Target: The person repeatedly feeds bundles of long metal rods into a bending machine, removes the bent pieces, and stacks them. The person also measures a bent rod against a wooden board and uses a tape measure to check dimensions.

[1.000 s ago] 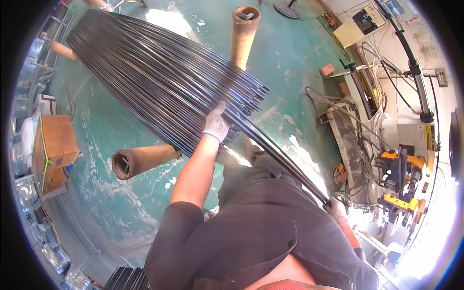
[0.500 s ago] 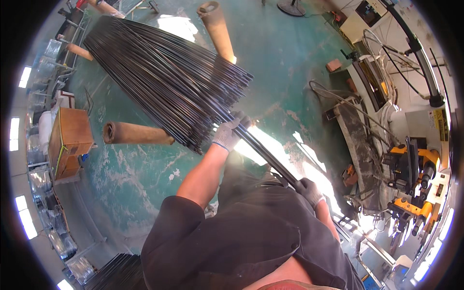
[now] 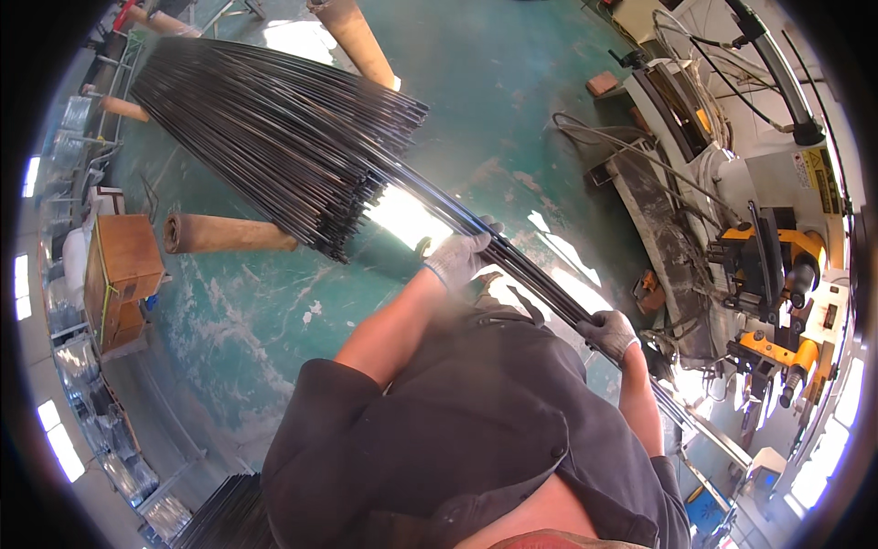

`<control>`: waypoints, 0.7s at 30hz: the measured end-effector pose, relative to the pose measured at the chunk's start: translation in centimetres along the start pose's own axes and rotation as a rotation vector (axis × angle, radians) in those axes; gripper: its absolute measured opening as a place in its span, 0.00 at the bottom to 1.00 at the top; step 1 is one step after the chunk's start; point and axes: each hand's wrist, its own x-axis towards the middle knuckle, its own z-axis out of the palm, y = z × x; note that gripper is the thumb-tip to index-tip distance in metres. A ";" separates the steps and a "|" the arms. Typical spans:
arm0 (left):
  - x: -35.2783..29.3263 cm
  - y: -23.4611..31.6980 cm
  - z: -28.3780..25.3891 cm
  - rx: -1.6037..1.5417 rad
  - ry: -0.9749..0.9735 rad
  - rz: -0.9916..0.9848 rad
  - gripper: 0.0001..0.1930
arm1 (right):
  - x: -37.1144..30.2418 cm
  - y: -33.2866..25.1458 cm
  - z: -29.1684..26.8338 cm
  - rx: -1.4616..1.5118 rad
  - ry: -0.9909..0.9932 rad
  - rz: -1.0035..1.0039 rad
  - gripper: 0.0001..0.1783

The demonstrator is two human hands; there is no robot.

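Observation:
Several long dark metal rods [image 3: 535,282] run slantwise in front of me, from the big pile down to the lower right. My left hand [image 3: 459,260], in a pale work glove, is closed round them near the middle. Further along, at the right, my right hand [image 3: 611,337] wraps round the same rods, also gloved. The far part of these rods still lies over the large pile of dark metal rods [image 3: 265,128], whose near ends fan out unevenly. Exactly how many rods I hold cannot be made out.
Brown cardboard tubes [image 3: 233,234] lie under the pile, another tube [image 3: 357,41] beyond it. A wooden box [image 3: 123,256] stands at the left. Machinery with yellow clamps [image 3: 777,357] and a grey metal bed [image 3: 654,220] line the right. More rods [image 3: 219,512] lie at lower left.
The rods in my hands have slid farther out of the pile toward the lower right. Both hands moved right with them, and the view shifted, so the pile sits farther left.

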 end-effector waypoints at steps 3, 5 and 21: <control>0.5 0.6 0.2 -0.056 0.044 0.014 0.20 | 1.2 1.0 0.3 0.010 -0.013 -0.025 0.19; 1.3 1.2 -0.6 -0.089 0.107 0.027 0.18 | 1.5 0.4 0.6 -0.027 -0.003 -0.059 0.20; -0.1 11.5 -4.6 0.145 0.126 0.112 0.12 | 3.2 -10.4 5.1 -0.205 0.089 -0.186 0.30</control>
